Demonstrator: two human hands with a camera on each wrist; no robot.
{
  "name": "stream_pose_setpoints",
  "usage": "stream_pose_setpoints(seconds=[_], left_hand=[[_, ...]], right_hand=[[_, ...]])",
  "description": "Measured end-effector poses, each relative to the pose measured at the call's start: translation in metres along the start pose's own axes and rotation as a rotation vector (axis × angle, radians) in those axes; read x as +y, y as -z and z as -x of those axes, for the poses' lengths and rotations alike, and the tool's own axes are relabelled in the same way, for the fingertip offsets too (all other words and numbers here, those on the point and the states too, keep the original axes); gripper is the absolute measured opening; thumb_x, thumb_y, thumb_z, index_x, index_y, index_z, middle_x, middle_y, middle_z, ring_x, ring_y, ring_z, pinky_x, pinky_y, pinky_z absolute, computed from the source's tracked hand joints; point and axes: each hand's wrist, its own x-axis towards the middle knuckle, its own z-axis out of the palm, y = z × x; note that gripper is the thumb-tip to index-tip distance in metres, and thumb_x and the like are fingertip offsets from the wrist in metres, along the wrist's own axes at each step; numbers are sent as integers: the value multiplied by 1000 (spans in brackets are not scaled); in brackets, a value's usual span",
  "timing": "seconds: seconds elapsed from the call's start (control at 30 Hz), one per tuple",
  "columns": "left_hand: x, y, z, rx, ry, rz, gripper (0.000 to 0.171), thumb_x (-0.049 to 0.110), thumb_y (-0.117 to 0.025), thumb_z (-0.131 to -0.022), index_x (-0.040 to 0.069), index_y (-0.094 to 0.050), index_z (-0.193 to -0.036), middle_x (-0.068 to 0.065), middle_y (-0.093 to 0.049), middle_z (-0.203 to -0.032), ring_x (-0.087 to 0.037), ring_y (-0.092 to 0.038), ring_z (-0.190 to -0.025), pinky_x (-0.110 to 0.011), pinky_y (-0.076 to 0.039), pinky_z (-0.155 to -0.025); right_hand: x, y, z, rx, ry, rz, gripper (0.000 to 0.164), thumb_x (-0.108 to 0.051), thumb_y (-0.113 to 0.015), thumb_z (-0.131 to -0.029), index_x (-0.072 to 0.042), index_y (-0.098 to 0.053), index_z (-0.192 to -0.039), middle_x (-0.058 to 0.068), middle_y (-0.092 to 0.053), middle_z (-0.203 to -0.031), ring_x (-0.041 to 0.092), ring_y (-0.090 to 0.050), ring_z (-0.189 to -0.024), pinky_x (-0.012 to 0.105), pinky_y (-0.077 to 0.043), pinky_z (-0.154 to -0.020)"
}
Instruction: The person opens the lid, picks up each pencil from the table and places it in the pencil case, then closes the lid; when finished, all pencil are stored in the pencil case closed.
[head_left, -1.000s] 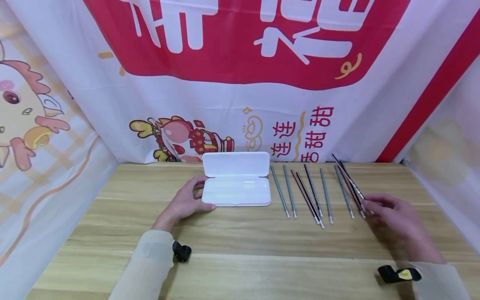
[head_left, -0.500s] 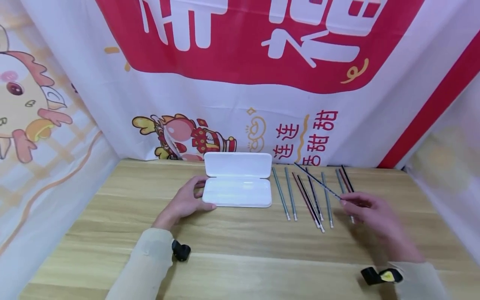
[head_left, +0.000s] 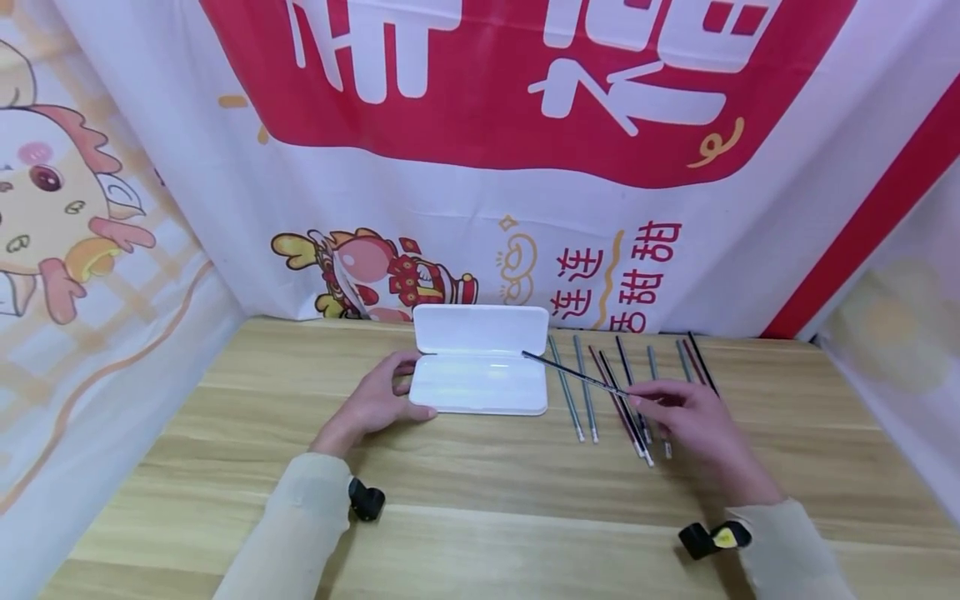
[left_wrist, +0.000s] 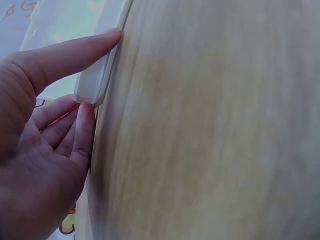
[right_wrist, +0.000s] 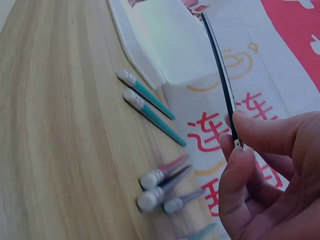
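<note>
A white pencil case (head_left: 480,385) lies with its lid (head_left: 482,328) raised at the back of the table. My left hand (head_left: 375,396) holds the case by its left end. In the left wrist view the thumb (left_wrist: 75,57) lies along its front edge and the other fingers touch the end wall. My right hand (head_left: 686,417) pinches a dark patterned pencil (head_left: 573,372) near its eraser end, between thumb and fingertips. The pencil slants up to the left, its far tip overlapping the case's right end in the head view. In the right wrist view its dark shaft (right_wrist: 220,65) points toward the case.
Right of the case lie teal pencils (head_left: 566,392), then red and black ones (head_left: 618,404), several of them partly under my right hand. Farther right are more pencils (head_left: 697,360). A printed cloth (head_left: 450,192) hangs behind the wooden table (head_left: 480,483).
My right hand has lifted the patterned pencil from the rightmost group and carried it left, swinging its tip toward the case. The left hand stays at the case.
</note>
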Motion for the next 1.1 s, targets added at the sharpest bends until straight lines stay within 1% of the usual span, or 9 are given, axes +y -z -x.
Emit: stream_pose_setpoints(seconds=[0.1,0.17,0.27,0.47,0.6,0.73,0.83,1.0,1.1], left_hand=[[0,0,1,3,2,1,90,19,-93,-86,12,-43,-161,-19,-46,-165,-42,-52,-150,-54,-45,-125],[0,0,1,3,0,3,90,18,-93,-86,12,-42,-161,-19,-46,-165,-42,-52,-150,-55,-45,-125],[0,0,1,4,0,4,91,18,-93,-86,12,-42,-161,-20,-46,-165,-43,-52,-150,-55,-45,-124],[0,0,2,5,0,-1,90,18,-93,-86,12,-43,-160,-19,-46,-165,-43,-51,-150,-55,-45,-124],[0,-1,2,16,8,-15,90,19,-93,-86,13,-43,-160,-18,-46,-165,-42,-52,-150,-55,-45,-125],[-2,-1,1,18,5,-9,91,17,-94,-85,13,-43,-160,-19,-46,-165,-42,-52,-150,-54,-44,-125],[-2,-2,0,12,-8,1,92,16,-94,-84,11,-43,-160,-20,-46,-166,-43,-51,-151,-55,-43,-126],[-3,-2,0,8,-23,-5,91,17,-94,-85,11,-43,-160,-20,-46,-165,-44,-51,-150,-55,-44,-125],[-3,-2,0,7,-23,-10,91,17,-94,-85,10,-43,-160,-21,-46,-165,-44,-51,-150,-55,-45,-125]], right_hand=[[-8,-10,-4,5,20,-3,35,-37,-71,-105,-17,-76,-133,6,-72,-110,20,-63,-86,31,-54,-69],[-13,-15,-8,0,32,-14,33,-35,-73,-104,-16,-77,-132,5,-72,-114,20,-64,-87,30,-56,-69],[-21,-24,-13,-15,50,-16,33,-31,-73,-105,-14,-76,-133,9,-71,-115,21,-65,-86,31,-58,-71],[-36,-40,-23,-41,50,7,27,-28,-69,-107,-15,-77,-129,12,-69,-115,25,-61,-81,33,-53,-65],[-43,-50,-32,-52,64,15,25,-26,-70,-106,-14,-78,-127,11,-68,-115,24,-59,-85,33,-54,-68],[-48,-58,-39,-55,110,42,23,-24,-71,-105,-13,-79,-125,13,-71,-125,24,-61,-90,33,-57,-72],[-51,-64,-44,-53,138,69,22,-23,-70,-106,-14,-80,-123,12,-72,-131,25,-62,-95,32,-56,-74],[-58,-75,-52,-54,144,126,21,-24,-70,-105,-17,-81,-122,10,-71,-125,24,-61,-103,31,-51,-79],[-62,-82,-55,-53,141,153,20,-22,-71,-104,-18,-81,-121,10,-72,-121,24,-62,-102,32,-52,-80]])
